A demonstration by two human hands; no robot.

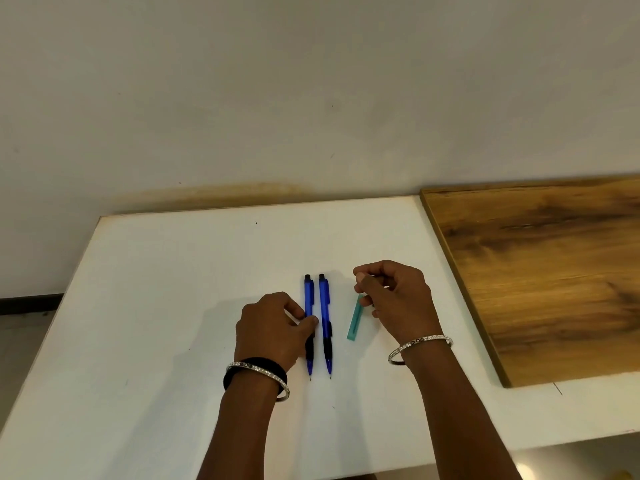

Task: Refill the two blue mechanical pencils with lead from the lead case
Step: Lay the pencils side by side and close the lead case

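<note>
Two blue mechanical pencils lie side by side on the white table (173,306), tips pointing toward me. My left hand (273,327) pinches the left pencil (308,296) at its middle with thumb and fingers. The right pencil (325,306) lies free beside it. A teal lead case (356,318) lies to the right of the pencils, and my right hand (394,296) sits over its far end with curled fingers touching it. Whether the right hand holds anything else is hidden.
A brown wooden board (540,271) lies on the table at the right, its edge near my right hand. A pale wall (311,98) rises behind the table. The table's left edge runs diagonally at the left.
</note>
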